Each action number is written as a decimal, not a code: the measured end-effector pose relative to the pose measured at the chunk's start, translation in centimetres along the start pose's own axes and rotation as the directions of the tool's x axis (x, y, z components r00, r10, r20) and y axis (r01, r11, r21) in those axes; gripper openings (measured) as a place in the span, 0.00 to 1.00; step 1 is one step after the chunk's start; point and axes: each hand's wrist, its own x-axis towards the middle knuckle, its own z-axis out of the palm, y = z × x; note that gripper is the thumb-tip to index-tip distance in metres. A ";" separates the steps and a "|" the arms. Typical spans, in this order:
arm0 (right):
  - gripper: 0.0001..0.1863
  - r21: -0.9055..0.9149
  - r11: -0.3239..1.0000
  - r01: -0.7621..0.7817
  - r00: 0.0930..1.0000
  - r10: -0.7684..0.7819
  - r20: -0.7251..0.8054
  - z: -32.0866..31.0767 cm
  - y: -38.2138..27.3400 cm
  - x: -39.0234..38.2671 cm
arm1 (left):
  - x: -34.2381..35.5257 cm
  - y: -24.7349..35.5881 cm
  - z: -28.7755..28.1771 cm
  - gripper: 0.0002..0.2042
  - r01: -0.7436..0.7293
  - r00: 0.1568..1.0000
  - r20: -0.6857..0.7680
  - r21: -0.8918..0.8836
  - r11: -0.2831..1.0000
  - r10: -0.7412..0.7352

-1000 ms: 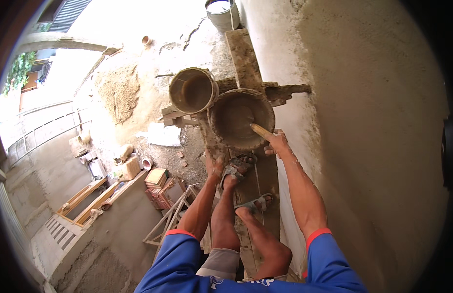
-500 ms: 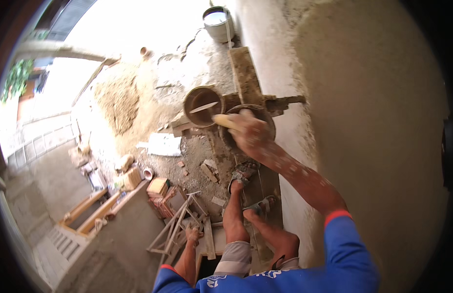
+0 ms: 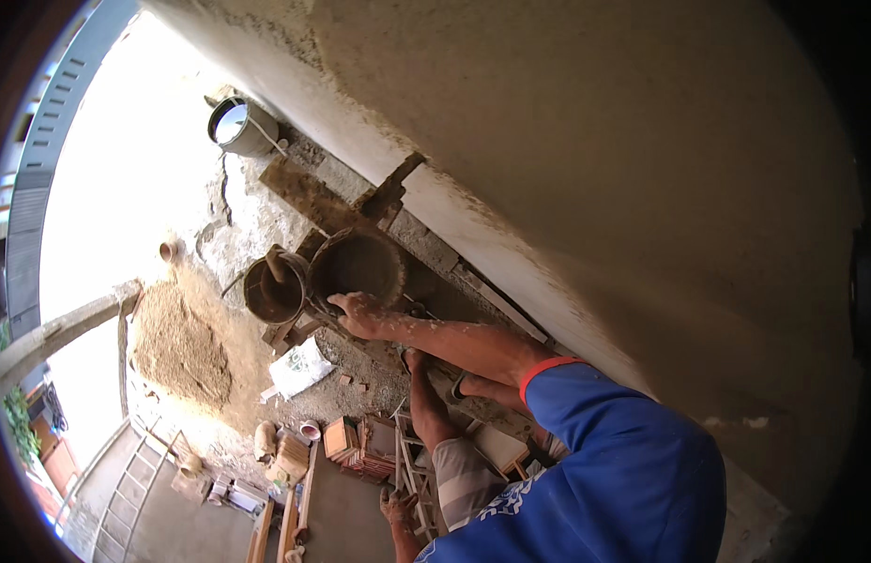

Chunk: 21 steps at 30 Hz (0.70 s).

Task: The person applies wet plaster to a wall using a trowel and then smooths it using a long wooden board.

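My right hand (image 3: 362,315) is at the near rim of a large dark bucket (image 3: 384,246), its fingers apart and holding no tool. Wet grey mortar seems to coat that bucket's inside. Touching it on the left is a smaller bucket (image 3: 251,298), with a trowel (image 3: 277,266) leaning in it, its wooden handle up. Low in view, my left hand (image 3: 398,507) has its fingers bent around the side of a pale metal stepladder frame (image 3: 419,483); its grip is partly hidden.
A plastered wall (image 3: 595,188) fills the right side. Behind the buckets lie a mortar-stained plank (image 3: 304,192) and a water bucket (image 3: 243,127). To the left are a sand heap (image 3: 177,347), a white sack (image 3: 302,368) and stacked tiles (image 3: 370,446).
My right hand has let go of the trowel, which now rests in the smaller bucket, and has come to the large bucket's near rim. The whole view has turned.
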 end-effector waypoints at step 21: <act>0.51 0.805 0.501 -0.318 -0.650 0.503 -0.570 -25.5 2.3 -84.6 | -19.0 19.5 12.9 0.32 -0.821 0.477 0.765 0.213 0.529 0.432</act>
